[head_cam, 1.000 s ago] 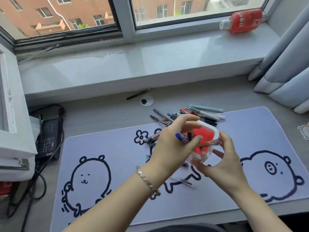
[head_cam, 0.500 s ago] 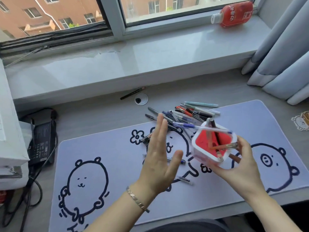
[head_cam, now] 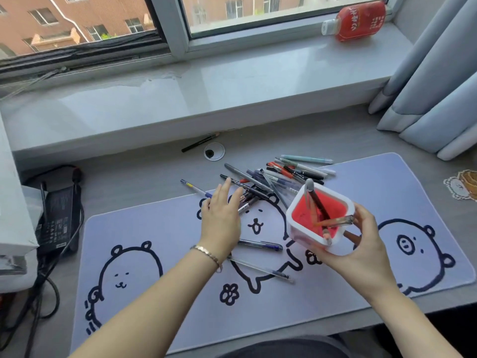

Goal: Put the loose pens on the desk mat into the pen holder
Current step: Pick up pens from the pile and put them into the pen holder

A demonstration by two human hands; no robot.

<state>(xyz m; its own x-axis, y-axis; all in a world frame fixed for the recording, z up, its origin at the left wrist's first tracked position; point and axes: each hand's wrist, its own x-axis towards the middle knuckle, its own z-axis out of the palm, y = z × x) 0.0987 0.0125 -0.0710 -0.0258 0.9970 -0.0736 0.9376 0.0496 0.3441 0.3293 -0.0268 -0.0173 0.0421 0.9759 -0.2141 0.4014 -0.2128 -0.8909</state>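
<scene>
Holding the pen holder right of centre frame, lifted off the desk mat and tilted — right hand wrapped under and around its lower right side, fingers clamped on the white wall. Carrying a few pens already, leaning loosely against the red interior.

Reaching with the left hand, fingers spread apart and empty, tips arriving at the near edge of the pen pile above centre. Lying apart from the pile: a dark blue pen just beside the left wrist, a clear pen below it, a blue-capped pen off the mat's upper edge.

Judging the pens light, stiff, smooth-barrelled — likely rolling and slipping when crossed; pinching mid-barrel advised, one or two at a time.

Finding open mat at lower left and right of frame; windowsill ledge closing off the top, tilted holder risking spillage.
</scene>
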